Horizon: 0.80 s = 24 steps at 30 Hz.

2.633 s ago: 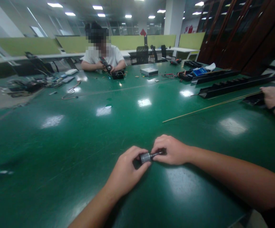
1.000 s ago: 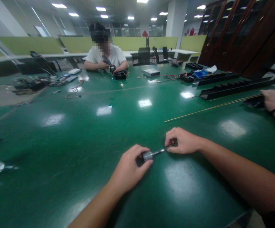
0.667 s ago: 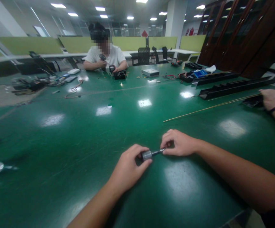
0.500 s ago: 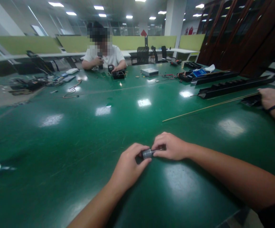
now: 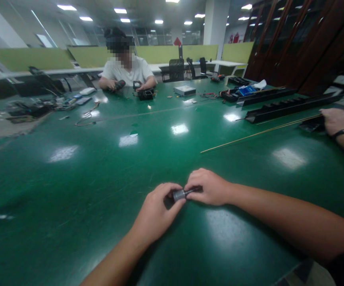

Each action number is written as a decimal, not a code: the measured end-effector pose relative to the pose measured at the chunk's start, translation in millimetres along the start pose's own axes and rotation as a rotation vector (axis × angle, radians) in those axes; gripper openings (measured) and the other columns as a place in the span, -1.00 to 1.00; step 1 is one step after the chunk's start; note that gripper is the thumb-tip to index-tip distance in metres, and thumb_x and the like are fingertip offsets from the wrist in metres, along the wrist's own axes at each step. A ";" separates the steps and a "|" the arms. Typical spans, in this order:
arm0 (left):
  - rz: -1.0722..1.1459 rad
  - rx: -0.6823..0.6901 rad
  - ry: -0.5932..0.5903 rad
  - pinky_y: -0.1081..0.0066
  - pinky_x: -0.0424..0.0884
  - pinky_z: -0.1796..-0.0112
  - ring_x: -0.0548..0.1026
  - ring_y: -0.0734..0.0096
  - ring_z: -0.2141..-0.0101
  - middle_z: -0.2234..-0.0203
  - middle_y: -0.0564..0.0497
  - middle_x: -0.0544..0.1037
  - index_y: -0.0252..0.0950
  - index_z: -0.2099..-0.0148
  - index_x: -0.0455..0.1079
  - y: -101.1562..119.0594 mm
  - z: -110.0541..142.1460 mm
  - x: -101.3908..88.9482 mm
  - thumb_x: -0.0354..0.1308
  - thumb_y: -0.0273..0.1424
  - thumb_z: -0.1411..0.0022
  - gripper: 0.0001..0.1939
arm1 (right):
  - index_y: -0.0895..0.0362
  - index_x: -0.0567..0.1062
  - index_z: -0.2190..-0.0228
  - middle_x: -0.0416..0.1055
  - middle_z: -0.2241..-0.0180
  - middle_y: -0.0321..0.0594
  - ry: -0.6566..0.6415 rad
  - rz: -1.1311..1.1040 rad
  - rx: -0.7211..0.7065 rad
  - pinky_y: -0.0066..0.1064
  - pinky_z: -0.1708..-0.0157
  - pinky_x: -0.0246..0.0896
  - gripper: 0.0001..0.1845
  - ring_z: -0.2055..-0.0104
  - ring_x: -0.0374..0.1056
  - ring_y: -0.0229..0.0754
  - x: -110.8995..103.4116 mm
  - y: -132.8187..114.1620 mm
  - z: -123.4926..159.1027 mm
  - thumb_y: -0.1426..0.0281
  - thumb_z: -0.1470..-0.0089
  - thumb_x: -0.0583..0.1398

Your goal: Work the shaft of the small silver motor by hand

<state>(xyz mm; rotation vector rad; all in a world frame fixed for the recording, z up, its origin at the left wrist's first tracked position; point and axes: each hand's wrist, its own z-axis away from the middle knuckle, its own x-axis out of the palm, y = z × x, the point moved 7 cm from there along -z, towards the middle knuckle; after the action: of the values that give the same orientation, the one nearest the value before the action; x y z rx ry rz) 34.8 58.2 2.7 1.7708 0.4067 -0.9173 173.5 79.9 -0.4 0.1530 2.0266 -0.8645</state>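
Between the thumb and fingers of my left hand is a small grey metal cylinder, dark at its left end. It lies on its side, low over the green tabletop. From its right end a thin dark stem runs to my right hand, whose thumb and fingers pinch it. Whether stem and cylinder are one piece, I cannot tell. My curled right fingers hide part of the stem.
A thin yellow rod lies beyond my right hand. Another person's hand is at the right edge near black channel strips. Across the table a person in a white shirt handles a black device. Electronic parts clutter the far left.
Both my hands and the cylinder have shifted slightly left in view, and more of the stem shows. Across the table, the person's dark handheld tool has come down from near the face.
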 end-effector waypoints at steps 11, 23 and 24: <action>-0.023 0.037 0.005 0.27 0.40 0.16 0.49 0.24 0.20 0.23 -0.02 0.56 -0.21 0.10 0.45 2.6 2.5 -1.2 0.20 -0.38 -0.22 -0.82 | 0.13 0.56 0.34 0.50 0.38 -0.23 -0.001 -0.025 0.025 -0.34 0.19 0.16 -0.88 0.28 0.38 -0.19 -0.3 1.9 1.3 0.36 -0.04 0.28; -0.014 0.007 0.044 0.30 0.42 0.21 0.48 0.26 0.24 0.22 -0.05 0.55 -0.25 0.09 0.43 -3.6 2.2 -3.3 0.16 -0.40 -0.25 -0.82 | 0.14 0.56 0.32 0.51 0.38 -0.24 0.030 0.007 0.041 -0.36 0.23 0.15 -0.88 0.30 0.38 -0.21 -4.8 4.8 1.2 0.40 -0.04 0.27; -0.014 0.006 0.046 0.30 0.42 0.21 0.49 0.26 0.24 0.22 -0.06 0.55 -0.26 0.09 0.43 -3.5 2.2 -3.3 0.16 -0.40 -0.25 -0.82 | 0.14 0.56 0.32 0.51 0.38 -0.24 0.029 0.009 0.044 -0.36 0.23 0.15 -0.88 0.30 0.38 -0.21 -4.7 5.0 1.1 0.40 -0.03 0.27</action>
<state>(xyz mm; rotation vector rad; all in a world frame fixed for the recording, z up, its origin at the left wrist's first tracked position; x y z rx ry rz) 29.5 58.1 2.6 1.7995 0.4468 -0.8895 179.2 84.0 0.3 0.1999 2.0337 -0.9062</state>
